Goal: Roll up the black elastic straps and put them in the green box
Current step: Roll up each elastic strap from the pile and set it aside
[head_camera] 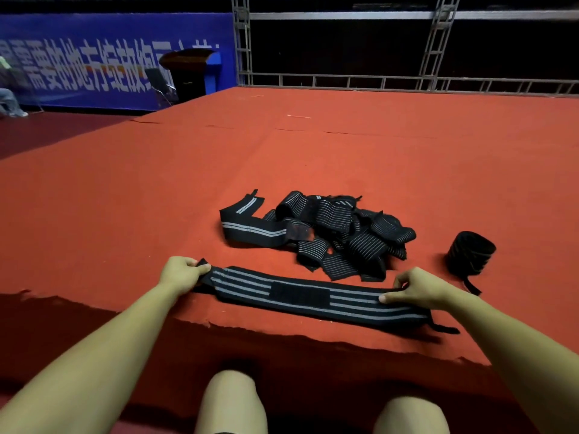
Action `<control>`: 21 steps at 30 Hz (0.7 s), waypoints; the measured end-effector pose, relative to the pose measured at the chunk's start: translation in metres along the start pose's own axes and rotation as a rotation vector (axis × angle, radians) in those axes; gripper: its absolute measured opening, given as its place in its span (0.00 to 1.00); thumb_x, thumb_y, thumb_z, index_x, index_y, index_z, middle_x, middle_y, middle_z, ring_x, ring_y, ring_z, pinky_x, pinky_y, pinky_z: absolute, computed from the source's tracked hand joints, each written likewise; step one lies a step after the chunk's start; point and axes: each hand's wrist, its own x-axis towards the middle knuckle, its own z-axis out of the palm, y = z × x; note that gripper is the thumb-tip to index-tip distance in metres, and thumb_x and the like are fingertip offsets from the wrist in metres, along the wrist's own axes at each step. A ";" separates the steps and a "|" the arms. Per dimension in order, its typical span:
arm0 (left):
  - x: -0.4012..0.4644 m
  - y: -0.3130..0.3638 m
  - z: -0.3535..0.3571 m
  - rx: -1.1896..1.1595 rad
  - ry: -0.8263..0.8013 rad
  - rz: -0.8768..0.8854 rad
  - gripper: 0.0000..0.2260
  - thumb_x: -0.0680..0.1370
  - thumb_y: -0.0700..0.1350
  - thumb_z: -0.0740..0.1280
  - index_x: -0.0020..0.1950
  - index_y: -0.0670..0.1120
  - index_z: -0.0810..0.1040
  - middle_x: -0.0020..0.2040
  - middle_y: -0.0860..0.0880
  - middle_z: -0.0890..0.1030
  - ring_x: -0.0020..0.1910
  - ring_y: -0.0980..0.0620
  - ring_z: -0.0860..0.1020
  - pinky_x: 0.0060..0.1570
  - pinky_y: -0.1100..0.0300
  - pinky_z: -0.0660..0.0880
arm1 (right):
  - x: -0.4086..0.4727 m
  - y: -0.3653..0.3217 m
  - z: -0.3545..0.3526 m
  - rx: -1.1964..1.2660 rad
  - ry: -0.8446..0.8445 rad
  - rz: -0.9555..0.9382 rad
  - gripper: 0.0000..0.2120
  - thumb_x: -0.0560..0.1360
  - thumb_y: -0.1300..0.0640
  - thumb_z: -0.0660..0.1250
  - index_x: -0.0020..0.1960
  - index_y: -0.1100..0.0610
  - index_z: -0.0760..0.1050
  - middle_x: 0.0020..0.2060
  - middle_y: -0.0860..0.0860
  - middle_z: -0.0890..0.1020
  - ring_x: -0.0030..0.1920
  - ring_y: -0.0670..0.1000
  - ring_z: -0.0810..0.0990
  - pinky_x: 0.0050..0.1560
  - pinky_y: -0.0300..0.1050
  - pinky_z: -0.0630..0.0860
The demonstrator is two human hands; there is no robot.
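A black elastic strap (300, 294) with grey stripes and a black velcro patch lies stretched flat along the near edge of the red carpet (313, 158). My left hand (181, 274) pinches its left end. My right hand (419, 289) grips its right end, thumb on top. Behind it sits a pile of several loose black straps (326, 233). One rolled-up strap (470, 252) stands to the right of the pile. No green box is in view.
The carpet's ragged front edge (282, 332) runs just below the strap, with my knees (232, 399) under it. A metal truss frame (344, 79) borders the far side. A blue banner (109, 57) and a dark lectern (188, 70) stand at the back left.
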 end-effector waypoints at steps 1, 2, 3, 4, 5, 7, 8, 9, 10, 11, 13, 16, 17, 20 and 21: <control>0.001 -0.002 0.001 0.035 0.006 0.007 0.12 0.76 0.48 0.76 0.39 0.40 0.84 0.33 0.44 0.83 0.33 0.47 0.76 0.38 0.55 0.71 | 0.001 0.000 0.003 -0.038 0.011 0.006 0.24 0.64 0.32 0.78 0.39 0.53 0.82 0.34 0.46 0.83 0.36 0.44 0.79 0.34 0.40 0.71; 0.001 -0.004 0.002 0.078 0.013 0.017 0.12 0.76 0.49 0.76 0.39 0.41 0.84 0.35 0.43 0.84 0.34 0.46 0.77 0.39 0.54 0.70 | 0.003 0.000 0.005 -0.083 0.027 0.017 0.24 0.64 0.30 0.77 0.39 0.51 0.81 0.36 0.47 0.83 0.38 0.45 0.80 0.35 0.41 0.72; -0.001 -0.004 0.002 0.137 0.016 0.028 0.13 0.77 0.50 0.75 0.38 0.42 0.84 0.35 0.43 0.84 0.35 0.45 0.78 0.39 0.53 0.70 | 0.004 0.000 0.008 -0.136 0.045 0.029 0.24 0.63 0.29 0.76 0.41 0.49 0.81 0.38 0.46 0.83 0.40 0.46 0.81 0.37 0.43 0.74; -0.002 -0.005 0.003 0.195 0.014 0.035 0.13 0.77 0.51 0.74 0.38 0.43 0.83 0.35 0.43 0.83 0.37 0.43 0.78 0.39 0.53 0.69 | 0.004 0.000 0.010 -0.199 0.066 0.042 0.24 0.64 0.27 0.75 0.43 0.47 0.80 0.41 0.46 0.83 0.43 0.48 0.81 0.41 0.46 0.76; -0.004 -0.006 0.004 0.247 0.011 0.041 0.13 0.78 0.51 0.74 0.39 0.43 0.82 0.35 0.44 0.82 0.39 0.43 0.79 0.39 0.54 0.69 | 0.003 0.001 0.012 -0.257 0.093 0.047 0.24 0.64 0.26 0.73 0.46 0.45 0.79 0.45 0.46 0.83 0.47 0.50 0.82 0.45 0.47 0.78; -0.008 -0.007 0.005 0.294 0.027 0.055 0.09 0.79 0.49 0.72 0.45 0.45 0.83 0.41 0.46 0.83 0.46 0.42 0.81 0.45 0.53 0.73 | 0.000 0.003 0.018 -0.346 0.190 -0.002 0.25 0.68 0.28 0.71 0.55 0.44 0.78 0.51 0.46 0.82 0.53 0.52 0.81 0.51 0.48 0.77; -0.010 -0.009 0.006 0.305 0.056 0.086 0.06 0.79 0.48 0.71 0.50 0.45 0.82 0.46 0.46 0.84 0.52 0.41 0.81 0.51 0.52 0.74 | -0.002 0.004 0.023 -0.377 0.259 -0.067 0.26 0.70 0.28 0.69 0.59 0.45 0.77 0.52 0.46 0.80 0.55 0.52 0.80 0.53 0.49 0.76; -0.012 -0.010 0.008 0.331 0.100 0.151 0.08 0.79 0.47 0.70 0.56 0.46 0.81 0.53 0.45 0.83 0.57 0.41 0.79 0.58 0.51 0.74 | -0.004 0.005 0.029 -0.388 0.317 -0.141 0.28 0.71 0.27 0.66 0.61 0.45 0.77 0.53 0.46 0.80 0.56 0.52 0.79 0.54 0.49 0.76; -0.014 -0.012 0.009 0.365 0.131 0.253 0.11 0.80 0.46 0.68 0.61 0.47 0.79 0.58 0.45 0.81 0.61 0.42 0.77 0.62 0.49 0.73 | -0.007 0.005 0.037 -0.378 0.347 -0.212 0.29 0.72 0.27 0.63 0.62 0.46 0.78 0.54 0.45 0.79 0.56 0.51 0.79 0.55 0.50 0.76; -0.017 -0.014 0.011 0.388 0.138 0.387 0.13 0.80 0.47 0.67 0.65 0.49 0.78 0.61 0.46 0.79 0.63 0.43 0.76 0.65 0.48 0.72 | -0.010 0.005 0.046 -0.364 0.345 -0.268 0.30 0.73 0.26 0.61 0.63 0.46 0.78 0.54 0.45 0.78 0.57 0.51 0.79 0.56 0.51 0.76; -0.020 -0.017 0.013 0.433 0.018 0.666 0.18 0.80 0.54 0.65 0.69 0.52 0.75 0.64 0.51 0.76 0.65 0.48 0.73 0.67 0.49 0.70 | -0.014 0.007 0.061 -0.367 0.335 -0.336 0.35 0.73 0.23 0.56 0.66 0.46 0.77 0.56 0.43 0.77 0.57 0.50 0.78 0.56 0.51 0.76; -0.020 -0.021 0.013 0.656 -0.189 0.886 0.31 0.78 0.71 0.59 0.75 0.56 0.69 0.68 0.57 0.72 0.68 0.55 0.71 0.75 0.50 0.64 | -0.019 0.008 0.070 -0.355 0.374 -0.393 0.41 0.72 0.20 0.57 0.71 0.49 0.75 0.62 0.43 0.76 0.60 0.48 0.76 0.59 0.51 0.76; -0.019 -0.023 0.013 0.746 -0.165 0.959 0.33 0.77 0.73 0.57 0.76 0.56 0.69 0.68 0.57 0.73 0.69 0.55 0.71 0.78 0.48 0.59 | -0.021 0.008 0.071 -0.368 0.373 -0.420 0.43 0.71 0.20 0.58 0.72 0.50 0.74 0.64 0.43 0.75 0.62 0.48 0.75 0.60 0.51 0.76; -0.017 -0.020 0.013 0.934 -0.063 1.093 0.36 0.77 0.75 0.55 0.76 0.54 0.70 0.68 0.55 0.75 0.68 0.56 0.74 0.79 0.44 0.52 | -0.024 0.002 0.071 -0.390 0.337 -0.463 0.43 0.72 0.20 0.57 0.74 0.48 0.71 0.67 0.42 0.74 0.64 0.47 0.74 0.62 0.49 0.74; -0.016 -0.017 0.014 0.962 -0.074 1.095 0.37 0.77 0.76 0.54 0.77 0.54 0.69 0.69 0.55 0.75 0.68 0.55 0.74 0.79 0.45 0.52 | -0.025 0.000 0.070 -0.386 0.336 -0.465 0.42 0.72 0.20 0.57 0.74 0.47 0.71 0.66 0.42 0.74 0.63 0.47 0.74 0.61 0.49 0.74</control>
